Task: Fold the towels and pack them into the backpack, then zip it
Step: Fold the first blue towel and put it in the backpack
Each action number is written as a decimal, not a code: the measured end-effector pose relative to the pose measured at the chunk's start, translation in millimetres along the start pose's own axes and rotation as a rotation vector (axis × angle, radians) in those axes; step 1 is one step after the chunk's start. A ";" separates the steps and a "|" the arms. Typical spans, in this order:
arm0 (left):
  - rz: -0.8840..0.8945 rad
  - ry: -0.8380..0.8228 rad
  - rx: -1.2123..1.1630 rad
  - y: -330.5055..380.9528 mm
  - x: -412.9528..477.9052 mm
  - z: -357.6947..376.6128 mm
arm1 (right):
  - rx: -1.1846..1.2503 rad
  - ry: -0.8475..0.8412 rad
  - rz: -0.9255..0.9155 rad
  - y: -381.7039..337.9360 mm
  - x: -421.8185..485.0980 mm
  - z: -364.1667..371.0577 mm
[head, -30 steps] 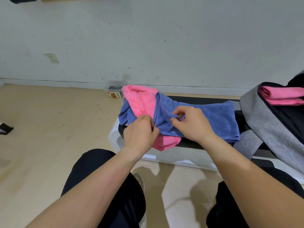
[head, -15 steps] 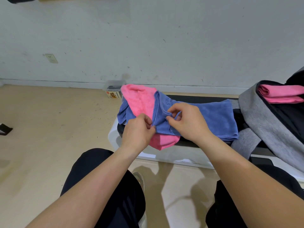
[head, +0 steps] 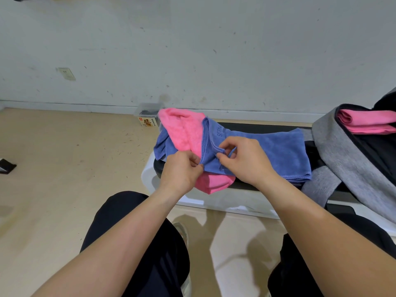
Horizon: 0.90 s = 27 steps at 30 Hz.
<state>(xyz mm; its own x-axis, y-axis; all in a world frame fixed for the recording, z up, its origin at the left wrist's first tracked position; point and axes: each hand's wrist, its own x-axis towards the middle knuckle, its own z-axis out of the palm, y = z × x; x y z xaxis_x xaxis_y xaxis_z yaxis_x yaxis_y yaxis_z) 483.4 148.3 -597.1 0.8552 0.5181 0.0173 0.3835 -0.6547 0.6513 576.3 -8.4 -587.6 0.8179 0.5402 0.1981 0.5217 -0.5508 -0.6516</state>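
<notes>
The left hand (head: 182,170) pinches the near hem of the blue towel (head: 274,146) between thumb and fingers. The right hand (head: 246,161), just at its three o'clock, pinches the same hem. The towel lies tangled with a pink towel (head: 184,129) on a platform (head: 214,200), spreading toward two o'clock. It looks soft, light and limp, likely to sag wherever unsupported, so hems and corners are the best holds. Farther toward three o'clock the backpack (head: 342,151) gapes open, a folded pink towel (head: 368,123) inside.

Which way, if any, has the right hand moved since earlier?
No. Right hand keeps its grip on the blue cloth towel, same spot relative to the small clear labelled box.
</notes>
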 end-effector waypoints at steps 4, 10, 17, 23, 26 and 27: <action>-0.023 -0.039 -0.144 -0.9 -0.2 -4.8 | -0.030 -0.050 -0.012 -2.6 -2.3 0.6; 0.008 -0.044 -0.283 1.7 -3.0 -6.4 | -0.069 -0.101 -0.043 -9.3 -5.7 11.8; 0.119 -0.022 -0.405 3.5 -7.2 -12.2 | -0.065 -0.079 -0.132 -12.2 -9.2 13.0; 0.204 -0.068 -0.422 1.2 -7.0 -14.7 | -0.011 -0.093 -0.176 -8.8 -7.7 14.3; 0.164 -0.058 -0.383 0.8 -4.6 -14.5 | 0.047 -0.108 -0.149 -7.6 -6.4 14.7; 0.142 -0.058 -0.377 1.0 -4.3 -14.6 | 0.074 -0.113 -0.136 -7.9 -6.4 14.1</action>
<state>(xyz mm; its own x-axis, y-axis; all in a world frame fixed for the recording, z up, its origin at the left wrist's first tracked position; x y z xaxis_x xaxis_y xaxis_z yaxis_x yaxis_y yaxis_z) 475.0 153.5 -585.4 0.9127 0.3984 0.0910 0.1151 -0.4643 0.8782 563.6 1.4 -594.0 0.7061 0.6770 0.2075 0.6033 -0.4217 -0.6769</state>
